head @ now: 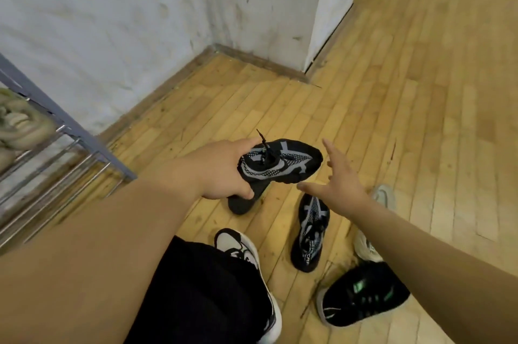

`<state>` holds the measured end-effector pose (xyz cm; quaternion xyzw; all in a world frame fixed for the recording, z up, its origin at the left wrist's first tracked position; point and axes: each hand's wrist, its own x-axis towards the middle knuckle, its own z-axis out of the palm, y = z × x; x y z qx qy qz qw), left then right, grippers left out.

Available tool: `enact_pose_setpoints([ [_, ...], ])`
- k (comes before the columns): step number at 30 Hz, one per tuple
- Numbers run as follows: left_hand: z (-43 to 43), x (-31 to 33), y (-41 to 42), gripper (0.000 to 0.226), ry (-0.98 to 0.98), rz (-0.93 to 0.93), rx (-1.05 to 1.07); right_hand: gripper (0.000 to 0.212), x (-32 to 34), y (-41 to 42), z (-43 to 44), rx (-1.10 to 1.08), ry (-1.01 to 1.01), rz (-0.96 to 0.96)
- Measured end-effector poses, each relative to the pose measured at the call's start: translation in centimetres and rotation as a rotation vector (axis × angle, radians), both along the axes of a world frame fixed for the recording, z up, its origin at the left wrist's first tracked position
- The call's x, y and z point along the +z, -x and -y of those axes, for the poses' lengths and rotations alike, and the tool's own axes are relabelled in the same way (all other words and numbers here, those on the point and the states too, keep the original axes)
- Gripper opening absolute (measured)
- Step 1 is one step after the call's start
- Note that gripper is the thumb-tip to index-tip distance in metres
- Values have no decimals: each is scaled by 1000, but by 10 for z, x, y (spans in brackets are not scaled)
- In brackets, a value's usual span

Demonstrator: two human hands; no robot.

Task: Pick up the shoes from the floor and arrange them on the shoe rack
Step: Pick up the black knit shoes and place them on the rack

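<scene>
One black-and-grey mesh sneaker (283, 161) hung clamped by its heel in the grip of the left hand (221, 170), toe pointing right at the spread-open right hand (339, 181), the metal shoe rack (73, 128) well left.

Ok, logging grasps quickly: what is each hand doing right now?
Left hand: grips the black and grey shoe, lifted off the floor.
Right hand: open, fingers spread, holding nothing.

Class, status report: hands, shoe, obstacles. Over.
Left hand grips black shoe. Right hand open beside it. Mate on floor. Nothing seen blocking rack.
</scene>
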<state>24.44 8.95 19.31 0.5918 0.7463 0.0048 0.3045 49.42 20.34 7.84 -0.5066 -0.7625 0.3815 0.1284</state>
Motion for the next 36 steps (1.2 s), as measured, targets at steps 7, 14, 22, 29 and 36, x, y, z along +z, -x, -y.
enact_pose_setpoints([
  [7, 0, -8, 26, 104, -14, 87, 188, 139, -145, -19, 44, -181, 516, 406],
  [14, -2, -22, 43, 60, 7, 191, 294, 125, -183, 1, 72, -185, 473, 541],
  [22, 2, 3, 67, 104, -154, 320, 449, 111, -110, 48, 59, -364, 584, -218],
  [29, 42, 86, 67, 78, -752, 483, 736, 96, 82, 124, 38, -35, 256, -633],
  [36, 137, 170, 70, 88, -1249, 331, 940, 81, 239, 229, 94, 353, 246, -964],
])
